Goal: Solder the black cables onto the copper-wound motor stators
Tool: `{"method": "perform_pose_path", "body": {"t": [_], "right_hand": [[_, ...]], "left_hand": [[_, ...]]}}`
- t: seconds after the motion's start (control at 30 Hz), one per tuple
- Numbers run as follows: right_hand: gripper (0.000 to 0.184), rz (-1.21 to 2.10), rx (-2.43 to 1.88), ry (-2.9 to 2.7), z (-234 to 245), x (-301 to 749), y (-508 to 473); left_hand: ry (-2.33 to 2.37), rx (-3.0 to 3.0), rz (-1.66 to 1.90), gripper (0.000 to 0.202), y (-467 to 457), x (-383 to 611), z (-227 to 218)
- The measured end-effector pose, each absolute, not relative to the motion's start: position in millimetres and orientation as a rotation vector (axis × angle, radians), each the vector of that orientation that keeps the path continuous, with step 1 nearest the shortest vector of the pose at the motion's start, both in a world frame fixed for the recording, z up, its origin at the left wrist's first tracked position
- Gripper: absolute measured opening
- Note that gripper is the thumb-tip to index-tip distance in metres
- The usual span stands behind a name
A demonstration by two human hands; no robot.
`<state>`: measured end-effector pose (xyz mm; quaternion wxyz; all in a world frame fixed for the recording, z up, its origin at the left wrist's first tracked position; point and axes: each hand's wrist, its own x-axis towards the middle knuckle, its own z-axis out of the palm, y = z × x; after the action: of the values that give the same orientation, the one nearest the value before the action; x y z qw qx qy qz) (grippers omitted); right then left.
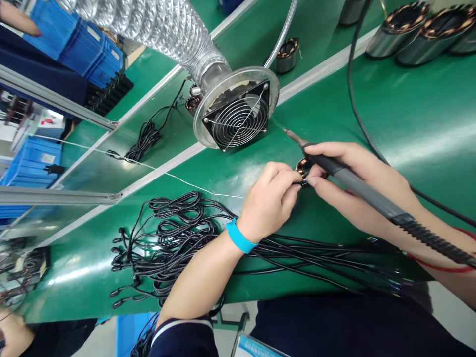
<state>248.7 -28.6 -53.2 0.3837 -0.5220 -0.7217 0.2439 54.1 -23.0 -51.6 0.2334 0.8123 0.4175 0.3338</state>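
My right hand [357,183] is closed round the grey handle of a soldering iron [372,193], its tip pointing up-left toward the fan. My left hand [269,201], with a blue wristband, pinches the end of a thin black wire at a small copper-wound stator [304,167] on the green bench. The stator is mostly hidden behind my fingers. A bundle of black wire leads [167,238] lies under my left forearm and runs to the right.
A fume extractor fan [238,119] on a silver flexible duct [163,25] stands just behind my hands. Several wound stators [412,27] sit at the far right, one [287,53] behind the fan. Blue crates [85,47] are at the far left. The iron's cable [357,99] crosses the bench.
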Motion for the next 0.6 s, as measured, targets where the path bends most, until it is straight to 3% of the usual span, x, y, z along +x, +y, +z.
{"method": "perform_pose_path", "body": {"t": [0.27,0.6], "right_hand": [[0.033,0.642,-1.175,-1.997,-56,256,-23],[0.037,0.462,-1.238,-2.038,-62,262,-13]], "left_hand": [[1.227,2.042,0.97,0.019,-20,53,-49],[1.334,1.666,0.911,0.012,-17,56,-48]]}}
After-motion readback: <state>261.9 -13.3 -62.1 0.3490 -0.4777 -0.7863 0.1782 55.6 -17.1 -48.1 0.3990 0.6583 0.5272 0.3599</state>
